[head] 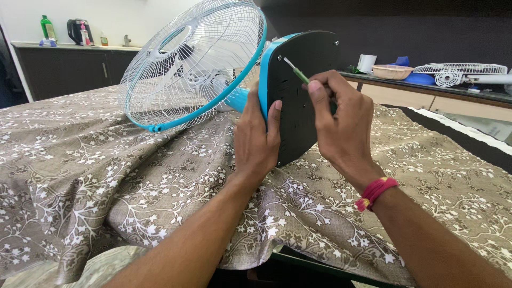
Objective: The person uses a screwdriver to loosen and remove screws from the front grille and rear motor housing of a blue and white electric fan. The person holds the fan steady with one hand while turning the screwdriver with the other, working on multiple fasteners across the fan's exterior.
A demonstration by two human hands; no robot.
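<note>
Left hand [257, 140] clamps the rim of the fan base [300, 93]: fingers wrapped over the blue edge, fingertips on the black underside, thumb hidden behind. Right hand [341, 125] is closed around a green-handled screwdriver [297, 71]; the tip sits on the black plate just up and left of the right fingertips, near the base's top edge. One table fan [193, 66] lies on its side on the floral cloth [106, 181], white grille beyond the left fingers, blue ring touching the cloth.

Screws seen on the plate: three near the rim, one at the top right, one at the upper left beside the tip, one at the bottom by the left wrist. Open cloth on either side of both forearms; plate's lower edge rests on the cloth just below the left fingers.

Past the right knuckles, a counter [426, 85]: one basket [392, 71], one white roll, one second fan grille [460, 73].
</note>
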